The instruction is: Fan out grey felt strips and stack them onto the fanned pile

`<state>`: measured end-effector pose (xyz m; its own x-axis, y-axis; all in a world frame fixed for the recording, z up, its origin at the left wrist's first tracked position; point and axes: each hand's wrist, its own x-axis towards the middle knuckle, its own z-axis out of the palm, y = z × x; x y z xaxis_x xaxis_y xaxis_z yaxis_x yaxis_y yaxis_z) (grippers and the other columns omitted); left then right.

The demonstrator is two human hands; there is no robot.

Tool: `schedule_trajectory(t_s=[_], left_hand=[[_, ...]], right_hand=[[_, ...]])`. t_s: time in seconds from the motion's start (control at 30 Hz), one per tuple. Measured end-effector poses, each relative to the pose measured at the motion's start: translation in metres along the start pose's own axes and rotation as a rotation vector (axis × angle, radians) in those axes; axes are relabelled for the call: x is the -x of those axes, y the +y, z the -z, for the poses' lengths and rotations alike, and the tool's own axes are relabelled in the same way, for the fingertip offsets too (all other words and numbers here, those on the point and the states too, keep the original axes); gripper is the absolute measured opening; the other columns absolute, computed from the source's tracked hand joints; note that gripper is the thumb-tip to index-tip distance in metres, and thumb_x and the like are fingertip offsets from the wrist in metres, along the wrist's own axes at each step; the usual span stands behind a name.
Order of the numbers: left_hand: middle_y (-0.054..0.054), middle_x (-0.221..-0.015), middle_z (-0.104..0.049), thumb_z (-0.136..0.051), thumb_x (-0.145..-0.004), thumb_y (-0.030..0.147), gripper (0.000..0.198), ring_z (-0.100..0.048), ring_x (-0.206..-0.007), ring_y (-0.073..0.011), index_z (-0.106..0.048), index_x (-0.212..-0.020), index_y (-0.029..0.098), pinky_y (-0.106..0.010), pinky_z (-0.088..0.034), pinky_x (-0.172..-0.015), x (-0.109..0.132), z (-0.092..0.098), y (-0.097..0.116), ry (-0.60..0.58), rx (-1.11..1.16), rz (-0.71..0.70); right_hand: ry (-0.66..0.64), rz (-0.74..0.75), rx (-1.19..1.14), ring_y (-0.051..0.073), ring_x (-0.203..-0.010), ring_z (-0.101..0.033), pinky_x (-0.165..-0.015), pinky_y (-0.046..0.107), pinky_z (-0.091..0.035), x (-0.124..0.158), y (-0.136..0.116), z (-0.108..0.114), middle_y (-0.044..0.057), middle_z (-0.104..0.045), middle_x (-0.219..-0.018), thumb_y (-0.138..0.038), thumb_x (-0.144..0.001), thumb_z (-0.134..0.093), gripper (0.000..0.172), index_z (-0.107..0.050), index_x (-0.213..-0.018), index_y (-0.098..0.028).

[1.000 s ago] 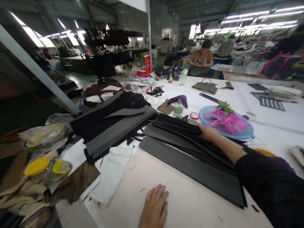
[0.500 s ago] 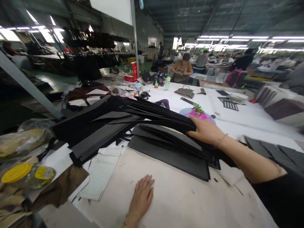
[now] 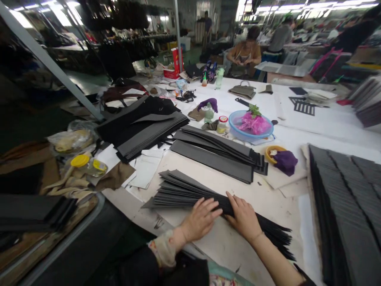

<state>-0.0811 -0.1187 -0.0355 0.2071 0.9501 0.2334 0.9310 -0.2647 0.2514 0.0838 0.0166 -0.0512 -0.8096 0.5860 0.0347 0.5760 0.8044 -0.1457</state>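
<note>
A fanned bundle of dark grey and black strips lies across the near part of the pale work surface, its ends spread at both sides. My right hand is closed around the middle of this bundle. Against its near edge, my left hand rests with fingers apart, touching the strips; its palm side is hidden. Just beyond lies another stack of dark strips, loosely layered. Farther left is a larger pile of black and grey pieces.
A blue basin with pink plastic stands past the strips, near a small lidded jar. A yellow bowl with purple cloth sits to the right. Large dark layered panels fill the right side. A metal post slants at left.
My right hand has brought the strip bundle from above the other stack down to the near surface. My left hand, flat on the table before, now touches the bundle. The view has tilted down.
</note>
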Motion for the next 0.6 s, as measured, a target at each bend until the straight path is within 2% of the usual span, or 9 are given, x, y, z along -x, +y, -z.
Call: schedule_trajectory(t_s=[0.1, 0.17, 0.3, 0.37, 0.43, 0.5, 0.6], left_hand=[[-0.008, -0.14, -0.028, -0.052, -0.078, 0.036, 0.066, -0.018, -0.131, -0.024, -0.019, -0.134, 0.023, -0.048, -0.017, -0.106, -0.031, 0.005, -0.023, -0.1, -0.098, 0.047], [-0.009, -0.136, -0.035, -0.056, -0.074, 0.043, 0.073, -0.027, -0.127, -0.0247, -0.019, -0.134, 0.022, -0.049, -0.015, -0.105, -0.055, 0.005, -0.038, -0.171, -0.115, 0.071], [-0.009, -0.119, -0.05, -0.062, -0.067, 0.048, 0.078, -0.043, -0.111, -0.0234, -0.025, -0.131, 0.022, -0.045, -0.021, -0.102, -0.092, 0.001, -0.056, -0.283, -0.11, 0.064], [-0.009, -0.116, -0.051, -0.064, -0.065, 0.047, 0.079, -0.045, -0.109, -0.0243, -0.027, -0.13, 0.021, -0.045, -0.022, -0.101, -0.099, 0.0, -0.058, -0.303, -0.11, 0.045], [-0.01, -0.116, -0.051, -0.065, -0.064, 0.046, 0.08, -0.045, -0.109, -0.0251, -0.028, -0.13, 0.02, -0.045, -0.022, -0.101, -0.099, -0.002, -0.057, -0.295, -0.097, 0.043], [-0.009, -0.118, -0.05, -0.063, -0.065, 0.045, 0.078, -0.043, -0.111, -0.0252, -0.027, -0.13, 0.021, -0.045, -0.021, -0.101, -0.095, -0.005, -0.055, -0.264, -0.076, 0.05], [-0.009, -0.121, -0.048, -0.06, -0.068, 0.044, 0.074, -0.041, -0.114, -0.0248, -0.026, -0.131, 0.023, -0.044, -0.018, -0.102, -0.09, -0.008, -0.054, -0.227, -0.054, 0.063]], right_hand=[[0.007, 0.04, -0.021, 0.026, -0.099, -0.051, -0.082, 0.039, -0.041, 0.003, 0.002, 0.004, 0.012, -0.055, -0.113, -0.029, -0.074, -0.053, 0.065, -0.028, -0.133, -0.018], [0.017, 0.021, -0.062, 0.027, -0.102, -0.05, -0.084, 0.039, -0.041, 0.008, 0.013, 0.011, 0.013, -0.054, -0.116, -0.035, -0.076, -0.051, 0.062, -0.03, -0.132, -0.016], [0.051, -0.171, -0.221, 0.027, -0.103, -0.052, -0.089, 0.042, -0.039, 0.038, 0.064, 0.021, 0.014, -0.057, -0.111, -0.051, -0.08, -0.041, 0.056, -0.045, -0.122, -0.014], [0.14, -0.339, -0.372, 0.025, -0.106, -0.051, -0.095, 0.042, -0.036, 0.063, 0.094, 0.021, 0.014, -0.059, -0.11, -0.053, -0.082, -0.034, 0.054, -0.052, -0.115, -0.015], [0.317, -0.543, -0.589, 0.023, -0.114, -0.046, -0.099, 0.041, -0.033, 0.089, 0.119, 0.018, 0.013, -0.054, -0.118, -0.054, -0.084, -0.026, 0.056, -0.051, -0.115, -0.015], [0.474, -0.727, -0.87, 0.02, -0.12, -0.04, -0.1, 0.039, -0.033, 0.111, 0.133, 0.01, 0.013, -0.044, -0.13, -0.056, -0.084, -0.019, 0.062, -0.042, -0.124, -0.015], [0.535, -0.865, -1.155, 0.018, -0.124, -0.035, -0.098, 0.038, -0.035, 0.126, 0.135, -0.007, 0.015, -0.032, -0.138, -0.057, -0.084, -0.007, 0.069, -0.024, -0.134, -0.013]])
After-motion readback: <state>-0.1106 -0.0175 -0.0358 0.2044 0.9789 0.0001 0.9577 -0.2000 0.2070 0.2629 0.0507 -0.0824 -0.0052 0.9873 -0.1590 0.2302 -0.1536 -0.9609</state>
